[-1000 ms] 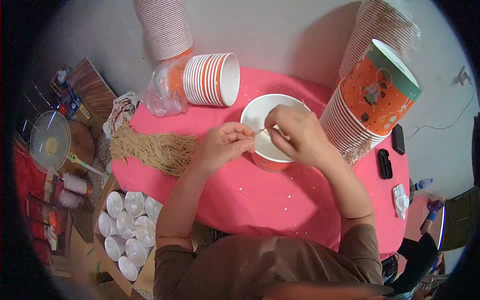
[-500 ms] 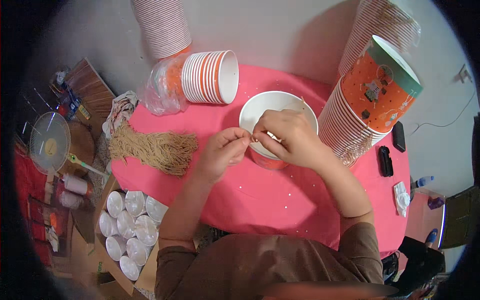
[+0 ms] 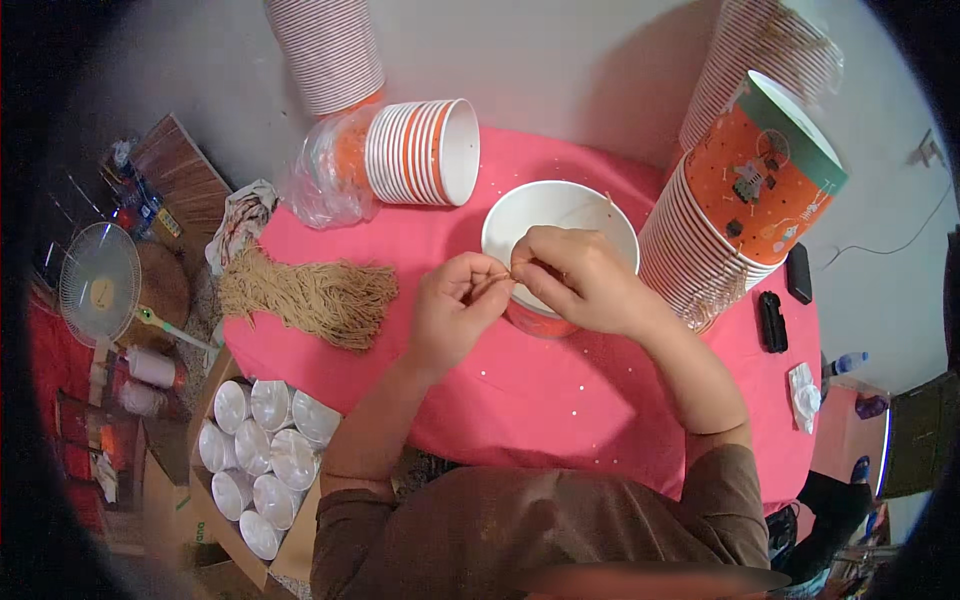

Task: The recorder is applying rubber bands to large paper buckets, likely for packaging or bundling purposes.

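Observation:
In front of me an orange paper bucket (image 3: 538, 322) with a white inside stands upright on the pink cloth. My left hand (image 3: 458, 308) and my right hand (image 3: 580, 278) meet over its near rim, fingertips pinched together. A short bit of thin brown cord (image 3: 511, 278) shows between them; most of it is hidden by the fingers. Another brown bit pokes up at the bucket's right rim. To the left lies a thick bundle of tan cords (image 3: 308, 300).
A tall stack of buckets (image 3: 700, 235), a patterned orange one on top, rises at right. Nested buckets (image 3: 408, 155) lie at back left, partly in clear plastic. A cardboard box (image 3: 216, 520) holds several wrapped stacks. A crumpled tissue (image 3: 803, 397) and a black case (image 3: 771, 322) lie at the right edge.
Both hands have shifted slightly; my left-hand fingers have drawn closer to the right fingertips. The bucket and the cord bundle stay in place.

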`<state>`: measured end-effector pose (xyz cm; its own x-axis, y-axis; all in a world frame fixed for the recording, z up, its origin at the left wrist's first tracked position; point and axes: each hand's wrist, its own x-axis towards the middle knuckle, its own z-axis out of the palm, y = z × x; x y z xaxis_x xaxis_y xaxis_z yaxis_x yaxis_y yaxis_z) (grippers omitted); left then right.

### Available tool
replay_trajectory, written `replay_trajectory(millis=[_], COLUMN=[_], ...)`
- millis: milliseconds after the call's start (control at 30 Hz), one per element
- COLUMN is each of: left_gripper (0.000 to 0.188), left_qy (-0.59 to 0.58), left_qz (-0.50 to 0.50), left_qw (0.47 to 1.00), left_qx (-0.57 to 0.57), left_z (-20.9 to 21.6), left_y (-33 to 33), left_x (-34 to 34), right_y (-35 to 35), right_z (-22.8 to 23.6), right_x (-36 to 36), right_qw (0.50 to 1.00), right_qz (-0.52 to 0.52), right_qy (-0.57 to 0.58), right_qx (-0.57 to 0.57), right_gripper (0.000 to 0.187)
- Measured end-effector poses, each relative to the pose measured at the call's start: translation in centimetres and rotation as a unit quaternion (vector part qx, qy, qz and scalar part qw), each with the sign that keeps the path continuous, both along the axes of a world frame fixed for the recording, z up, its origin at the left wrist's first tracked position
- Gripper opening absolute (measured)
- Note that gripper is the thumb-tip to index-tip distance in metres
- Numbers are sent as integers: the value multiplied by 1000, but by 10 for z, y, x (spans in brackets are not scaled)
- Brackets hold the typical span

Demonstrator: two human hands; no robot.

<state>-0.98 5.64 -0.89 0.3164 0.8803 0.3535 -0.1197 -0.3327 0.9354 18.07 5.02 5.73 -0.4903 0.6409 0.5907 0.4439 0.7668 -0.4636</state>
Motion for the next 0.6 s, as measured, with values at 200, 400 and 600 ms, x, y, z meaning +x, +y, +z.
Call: replay_trajectory(millis=[200, 400, 600], left_gripper=[8, 9, 7], left_qy=[5, -18, -86], left_qz=[83, 101, 37], left_qw=[992, 986, 995], left_qx=[99, 134, 35], left_z=[2, -4, 4], left_y=[-3, -2, -7], left_x=[7, 8, 8], right_y=[4, 8, 11], right_z=[-3, -5, -9], right_x=[-1, -1, 0], right_qw=[993, 981, 963], right_qz=[13, 24, 51], right_qy=[15, -6, 32], right_qx=[-119, -195, -263], right_gripper=[20, 22, 26])
